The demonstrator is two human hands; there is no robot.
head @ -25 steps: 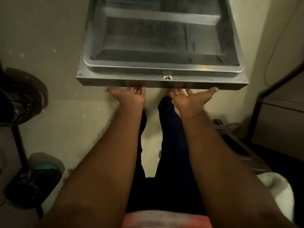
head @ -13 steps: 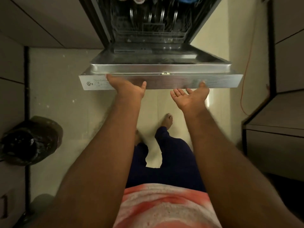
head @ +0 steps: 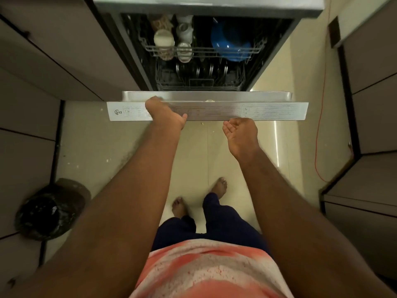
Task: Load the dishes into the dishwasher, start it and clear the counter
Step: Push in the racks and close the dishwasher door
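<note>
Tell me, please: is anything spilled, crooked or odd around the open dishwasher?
Small pale crumbs lie on the cream tiled floor, just below the front edge of the silver steel dishwasher door and further left. A thin orange cable trails loose down the right side. Nothing else stands out.

One dishwasher (head: 268,112) with two racks: the upper rack (head: 204,49) holds one blue bowl (head: 231,43) and at least three pale cups (head: 163,38); the lower rack (head: 199,86) holds plates (head: 199,70), too dark to count. One bin (head: 49,209).

Left hand (head: 166,114) round the edge of the partly open dishwasher door (head: 268,111), right hand (head: 241,134) palm-up just below
</note>
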